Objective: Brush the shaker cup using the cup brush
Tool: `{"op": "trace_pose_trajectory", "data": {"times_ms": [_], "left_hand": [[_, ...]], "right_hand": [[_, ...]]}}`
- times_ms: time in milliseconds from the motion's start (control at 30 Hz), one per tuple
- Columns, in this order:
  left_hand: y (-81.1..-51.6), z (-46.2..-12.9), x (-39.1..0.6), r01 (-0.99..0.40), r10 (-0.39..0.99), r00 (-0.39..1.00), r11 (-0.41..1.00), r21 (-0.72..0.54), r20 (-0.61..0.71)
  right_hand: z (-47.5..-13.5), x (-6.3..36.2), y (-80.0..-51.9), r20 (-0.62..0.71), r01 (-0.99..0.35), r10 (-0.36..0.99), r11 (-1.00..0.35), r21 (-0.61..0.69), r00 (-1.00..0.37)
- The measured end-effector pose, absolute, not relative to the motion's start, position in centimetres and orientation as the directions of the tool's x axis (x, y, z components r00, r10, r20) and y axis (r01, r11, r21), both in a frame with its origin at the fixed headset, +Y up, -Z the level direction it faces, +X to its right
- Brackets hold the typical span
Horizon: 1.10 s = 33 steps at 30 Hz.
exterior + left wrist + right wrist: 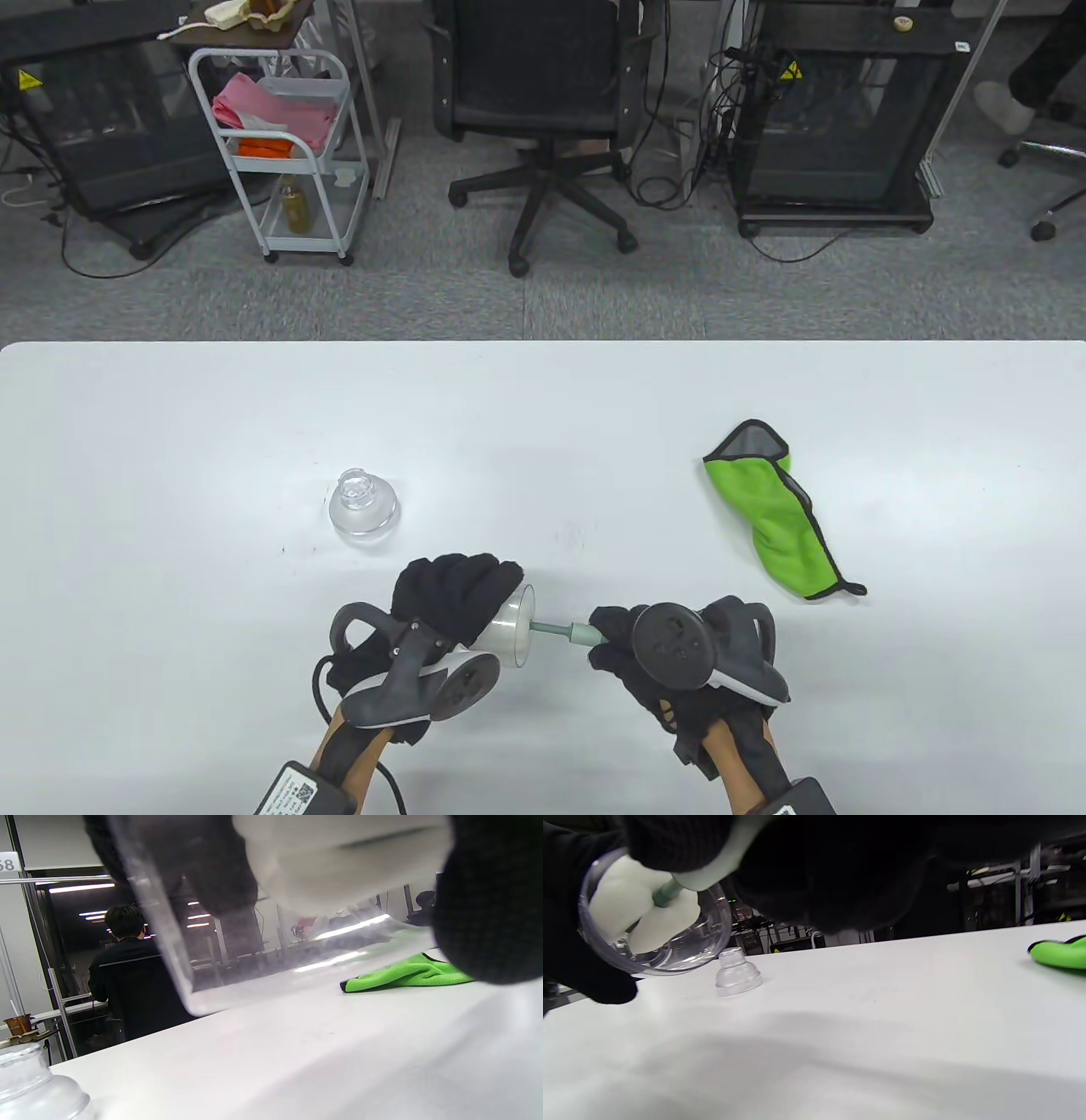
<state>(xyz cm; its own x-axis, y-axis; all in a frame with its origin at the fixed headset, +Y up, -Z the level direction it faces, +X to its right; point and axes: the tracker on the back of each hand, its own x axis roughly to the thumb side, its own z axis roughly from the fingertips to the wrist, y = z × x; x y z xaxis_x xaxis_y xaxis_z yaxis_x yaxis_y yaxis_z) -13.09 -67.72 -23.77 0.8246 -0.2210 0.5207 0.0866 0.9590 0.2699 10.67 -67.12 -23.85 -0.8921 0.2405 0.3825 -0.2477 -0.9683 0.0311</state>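
Observation:
My left hand (450,594) grips the clear shaker cup (512,630) on its side above the table, mouth facing right. My right hand (632,654) holds the cup brush by its green handle (560,632), and the white sponge head (640,914) sits inside the cup (657,950). In the left wrist view the cup wall (220,955) fills the top of the frame, with the pale sponge (322,861) behind it. The clear domed lid (363,503) stands on the table beyond my left hand; it also shows in the right wrist view (737,974) and the left wrist view (34,1090).
A green microfibre cloth (776,509) lies crumpled on the white table (543,407) to the right; it shows in the left wrist view (407,974) and the right wrist view (1058,952). Beyond the far edge stand an office chair (543,127) and a white cart (280,153).

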Motion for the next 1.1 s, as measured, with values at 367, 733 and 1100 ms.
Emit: {"op": "trace_pose_trajectory", "data": {"times_ms": [367,733,1100], "left_hand": [[-67.0,-23.4,-13.6,0.117,-0.262,0.842,0.942,0.314,0.472],[-67.5,-23.6,-12.8,0.118,-0.252,0.83,0.951,0.285,0.498],[-67.6,-23.2,-12.1,0.191,-0.34,0.807,0.924,0.332,0.483]], "right_hand": [[-25.0,11.3,-68.4,0.382,-0.26,0.314,-0.947,0.187,-0.869],[-24.7,11.4,-67.9,0.346,-0.206,0.179,-0.978,-0.043,-0.921],[-23.6,10.0,-66.7,0.446,-0.265,0.228,-0.964,-0.02,-0.865]]}}
